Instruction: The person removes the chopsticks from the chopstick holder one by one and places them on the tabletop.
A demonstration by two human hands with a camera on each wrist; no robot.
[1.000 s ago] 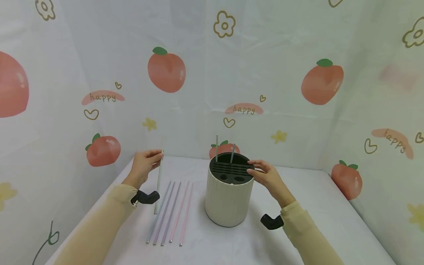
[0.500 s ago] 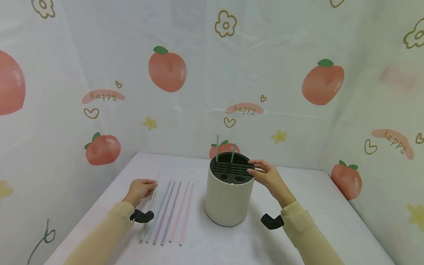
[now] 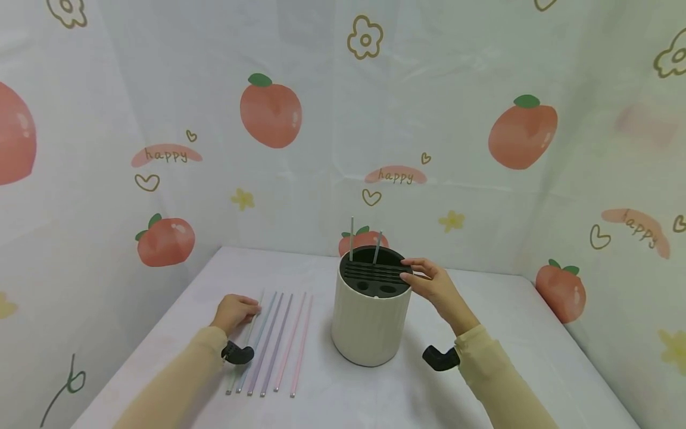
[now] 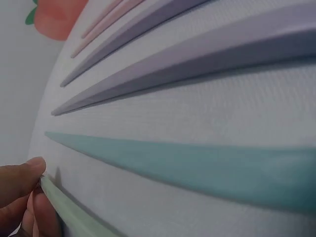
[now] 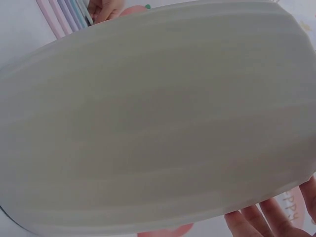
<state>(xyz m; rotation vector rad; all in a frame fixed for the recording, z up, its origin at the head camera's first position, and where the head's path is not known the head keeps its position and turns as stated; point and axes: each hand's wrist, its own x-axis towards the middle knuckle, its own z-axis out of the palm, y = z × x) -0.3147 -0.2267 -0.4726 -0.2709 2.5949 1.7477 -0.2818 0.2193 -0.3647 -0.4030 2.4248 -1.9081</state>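
Note:
My left hand (image 3: 236, 313) pinches a pale green chopstick (image 4: 79, 217) near its far end, between thumb and fingers. That chopstick lies along the left side of a row of chopsticks, beside a blue one (image 4: 177, 160). On the right stands a cream ribbed utensil holder (image 3: 368, 333) with a black slotted insert (image 3: 375, 274). Two pale chopsticks (image 3: 351, 238) stick up from its large rear compartment. My right hand (image 3: 433, 292) rests against the holder's right rim with fingers extended; in the right wrist view its fingertips touch the outer wall.
Two purple chopsticks (image 3: 265, 357) and two pink chopsticks (image 3: 301, 351) lie between the blue one and the holder. The white-covered table (image 3: 509, 357) meets a white curtain (image 3: 321, 196) printed with peaches at its back. Dark wrist mounts (image 3: 440, 358) jut from both sleeves.
My left hand has come down from above the table with the green chopstick, which now lies left of the blue one. It then slid slightly right. My right hand and the holder have stayed put.

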